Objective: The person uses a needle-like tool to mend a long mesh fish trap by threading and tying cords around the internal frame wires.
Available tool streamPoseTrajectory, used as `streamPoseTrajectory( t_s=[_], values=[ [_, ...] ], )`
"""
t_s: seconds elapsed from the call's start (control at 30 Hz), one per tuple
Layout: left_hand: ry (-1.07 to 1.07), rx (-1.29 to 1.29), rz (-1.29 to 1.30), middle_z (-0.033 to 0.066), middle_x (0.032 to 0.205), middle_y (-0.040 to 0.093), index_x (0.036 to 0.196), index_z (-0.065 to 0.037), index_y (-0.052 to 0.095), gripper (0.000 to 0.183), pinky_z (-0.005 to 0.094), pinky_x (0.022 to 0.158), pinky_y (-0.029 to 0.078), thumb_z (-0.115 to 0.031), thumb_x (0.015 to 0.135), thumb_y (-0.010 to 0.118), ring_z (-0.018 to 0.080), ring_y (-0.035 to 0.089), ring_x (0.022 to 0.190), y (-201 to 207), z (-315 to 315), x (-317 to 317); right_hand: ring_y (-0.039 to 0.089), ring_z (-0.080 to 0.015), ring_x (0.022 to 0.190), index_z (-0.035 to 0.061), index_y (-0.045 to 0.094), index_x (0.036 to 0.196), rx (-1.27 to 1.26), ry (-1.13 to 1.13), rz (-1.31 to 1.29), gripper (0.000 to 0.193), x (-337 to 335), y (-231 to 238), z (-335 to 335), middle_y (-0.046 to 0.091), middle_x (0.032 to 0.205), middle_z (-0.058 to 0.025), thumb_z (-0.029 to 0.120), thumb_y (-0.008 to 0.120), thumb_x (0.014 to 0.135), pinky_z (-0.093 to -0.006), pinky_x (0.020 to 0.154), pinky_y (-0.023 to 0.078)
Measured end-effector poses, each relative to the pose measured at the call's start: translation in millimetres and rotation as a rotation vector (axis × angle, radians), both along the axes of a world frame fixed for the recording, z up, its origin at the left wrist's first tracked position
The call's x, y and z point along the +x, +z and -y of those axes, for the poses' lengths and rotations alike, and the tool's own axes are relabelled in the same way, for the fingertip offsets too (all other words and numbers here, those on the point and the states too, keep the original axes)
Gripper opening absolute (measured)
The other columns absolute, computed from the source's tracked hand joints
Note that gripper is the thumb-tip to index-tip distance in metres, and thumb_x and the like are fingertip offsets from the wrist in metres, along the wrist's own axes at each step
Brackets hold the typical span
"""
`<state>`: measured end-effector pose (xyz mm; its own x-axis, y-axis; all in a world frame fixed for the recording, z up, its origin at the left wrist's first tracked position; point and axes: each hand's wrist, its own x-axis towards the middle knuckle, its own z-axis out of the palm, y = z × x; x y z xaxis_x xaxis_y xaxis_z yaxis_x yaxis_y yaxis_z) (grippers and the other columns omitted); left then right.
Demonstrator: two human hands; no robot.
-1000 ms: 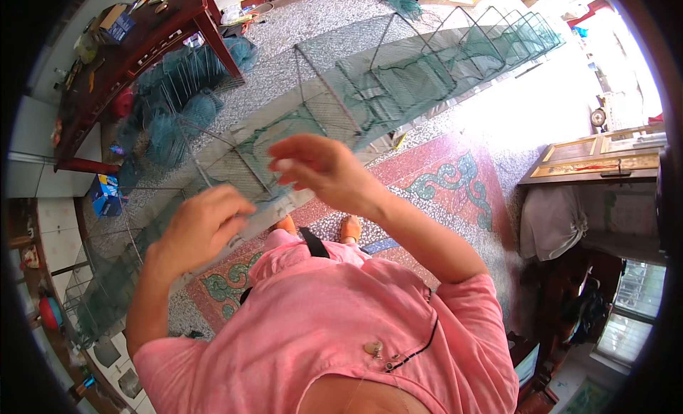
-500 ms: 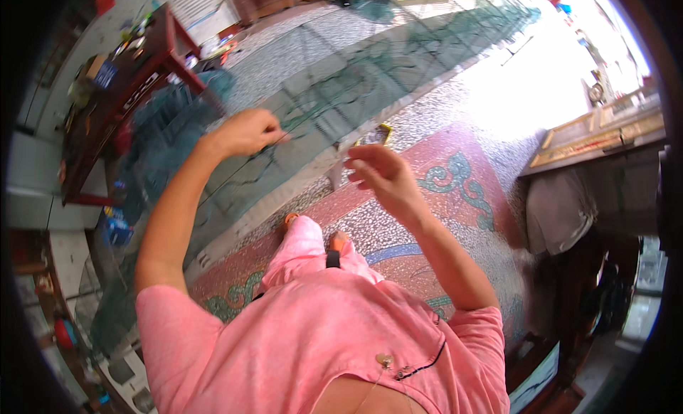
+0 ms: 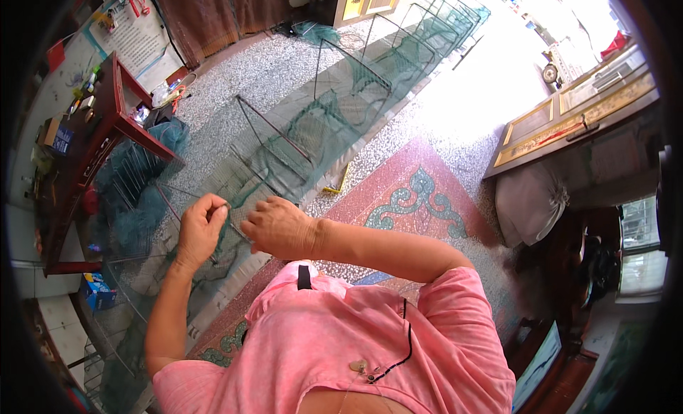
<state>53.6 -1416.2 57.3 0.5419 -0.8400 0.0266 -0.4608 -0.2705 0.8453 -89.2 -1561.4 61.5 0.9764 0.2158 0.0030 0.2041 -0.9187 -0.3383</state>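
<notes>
A long green net point(image 3: 313, 133) with dark rectangular frames stretches across the floor from my feet to the bright far right. My left hand point(image 3: 203, 229) pinches a bit of the net between thumb and forefinger, in front of my body. Close beside it, my right hand point(image 3: 279, 225) is turned back up with its fingers curled over the netting. The fingertips are partly hidden, so what they hold does not show. More bunched green netting point(image 3: 139, 193) lies to the left, next to the dark red table.
The dark red table point(image 3: 107, 140) at left carries small items. A yellow object point(image 3: 333, 189) sits on the floor beside the net. At right are a grey sack point(image 3: 526, 204) and a carved wooden panel point(image 3: 573, 122). A blue box point(image 3: 98, 292) stands at lower left.
Both hands have come down nearer my body, and the right one has swung left beside the left one. The net's frames now stand up more, and my view has shifted.
</notes>
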Motion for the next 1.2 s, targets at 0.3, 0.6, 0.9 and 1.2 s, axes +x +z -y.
streamPoseTrajectory(
  t_s=[0.3, 0.6, 0.9, 1.2],
  values=[
    [-0.217, 0.293, 0.055, 0.0176, 0.084, 0.061, 0.095, -0.003, 0.061, 0.020, 0.0412, 0.070, 0.047, -0.021, 0.091, 0.053, 0.0341, 0.062, 0.080, 21.0, 2.5, 0.7, 0.062, -0.0307, 0.094, 0.0037, 0.061, 0.099, 0.134, 0.117, -0.149, 0.031, 20.9, 17.6, 30.0, 0.063, 0.096, -0.0145, 0.031, 0.064, 0.085, -0.0402, 0.079, 0.049],
    [-0.475, 0.345, 0.395, 0.0190, 0.126, 0.047, 0.129, -0.002, 0.042, 0.039, 0.0431, 0.082, 0.050, -0.013, 0.092, 0.046, 0.0375, 0.058, 0.099, -10.6, 70.7, 12.6, 0.065, -0.0203, 0.083, 0.0031, 0.062, 0.103, 0.594, -0.395, 0.182, 0.016, 33.7, 57.4, 119.2, 0.065, 0.095, -0.0092, 0.003, 0.060, 0.087, -0.0300, 0.067, 0.051],
    [-0.349, 0.102, 0.631, 0.0147, 0.119, 0.048, 0.129, -0.010, 0.048, 0.048, 0.0402, 0.076, 0.052, -0.005, 0.081, 0.054, 0.0334, 0.059, 0.097, -24.5, 110.2, 9.0, 0.061, -0.0280, 0.093, 0.0069, 0.065, 0.103, 0.322, -0.078, 0.303, 0.040, 71.4, 49.9, 157.7, 0.064, 0.100, -0.0084, -0.014, 0.049, 0.073, -0.0347, 0.079, 0.050],
    [0.057, 0.147, 0.511, 0.0110, 0.101, 0.049, 0.108, -0.012, 0.059, 0.031, 0.0407, 0.072, 0.051, -0.006, 0.078, 0.063, 0.0313, 0.060, 0.086, -8.0, 83.3, -10.8, 0.053, -0.0188, 0.097, 0.0118, 0.063, 0.063, -0.193, 0.583, 0.309, 0.008, 124.1, 21.8, 164.5, 0.056, 0.073, -0.0009, 0.004, 0.062, 0.064, -0.0340, 0.100, 0.037]
  ],
)
